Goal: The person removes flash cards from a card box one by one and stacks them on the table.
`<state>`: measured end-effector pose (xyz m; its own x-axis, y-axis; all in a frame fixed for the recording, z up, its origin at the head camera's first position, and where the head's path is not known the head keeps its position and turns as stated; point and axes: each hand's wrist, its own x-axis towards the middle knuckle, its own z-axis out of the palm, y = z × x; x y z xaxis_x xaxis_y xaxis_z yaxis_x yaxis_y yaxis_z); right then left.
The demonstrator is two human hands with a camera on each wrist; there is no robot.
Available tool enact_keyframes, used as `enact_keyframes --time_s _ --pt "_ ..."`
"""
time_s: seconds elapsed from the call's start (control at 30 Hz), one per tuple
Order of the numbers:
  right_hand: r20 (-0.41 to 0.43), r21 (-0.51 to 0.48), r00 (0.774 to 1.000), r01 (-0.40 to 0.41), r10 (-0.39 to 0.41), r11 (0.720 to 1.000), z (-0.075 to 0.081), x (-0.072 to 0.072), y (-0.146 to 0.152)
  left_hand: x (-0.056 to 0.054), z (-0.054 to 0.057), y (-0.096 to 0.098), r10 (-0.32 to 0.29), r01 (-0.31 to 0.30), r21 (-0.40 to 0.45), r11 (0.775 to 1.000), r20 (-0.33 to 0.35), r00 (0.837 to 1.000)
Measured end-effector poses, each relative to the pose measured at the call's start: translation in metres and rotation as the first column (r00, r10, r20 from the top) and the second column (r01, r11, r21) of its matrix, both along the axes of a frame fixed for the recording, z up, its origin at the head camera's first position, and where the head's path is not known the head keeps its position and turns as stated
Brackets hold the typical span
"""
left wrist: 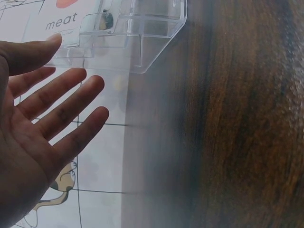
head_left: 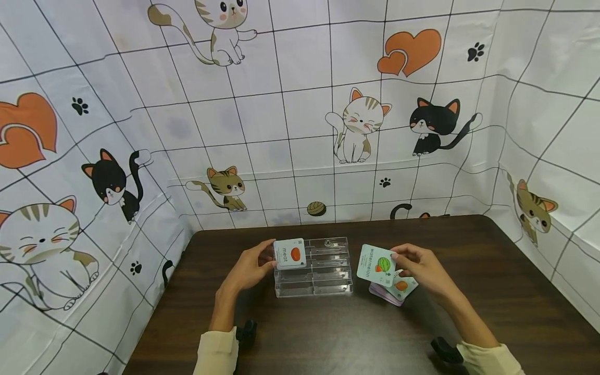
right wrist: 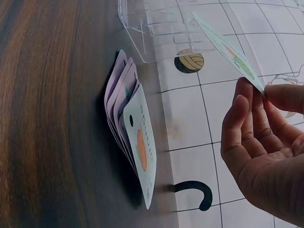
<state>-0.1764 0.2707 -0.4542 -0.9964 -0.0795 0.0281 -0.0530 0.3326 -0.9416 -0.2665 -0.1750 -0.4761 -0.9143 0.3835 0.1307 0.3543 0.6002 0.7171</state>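
A clear plastic tiered rack stands on the table. A card reading "meat" sits at its upper left part. Beside it is my left hand; in the left wrist view the thumb tip overlaps the card's lower edge and the other fingers extend loosely. Between thumb and fingers, my right hand pinches a green-bordered watermelon card by its edge, to the right of the rack. Beneath that card lies a fanned pile of cards, its top one showing an orange picture.
A dark wooden table carries everything. White cloth with cat drawings hangs behind it and along both sides, close to the table's back edge.
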Motion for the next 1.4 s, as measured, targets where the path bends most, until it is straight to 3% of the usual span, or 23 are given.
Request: enact_keyframes --time_s 0.33,1.2,1.4 --pt "0.029 0.034 0.998 0.055 -0.056 0.998 0.001 0.002 0.008 -0.001 0.001 -0.001 -0.013 0.013 0.003 1.000 0.002 1.000" --pt "0.017 0.026 0.997 0.080 -0.081 0.996 -0.003 0.004 0.027 0.001 0.003 -0.002 -0.008 0.008 0.013 1.000 0.000 1.000" --pt "0.045 0.021 0.995 0.089 -0.090 0.996 -0.005 0.005 0.031 0.001 0.002 -0.001 -0.003 0.003 0.009 1.000 0.010 1.000"
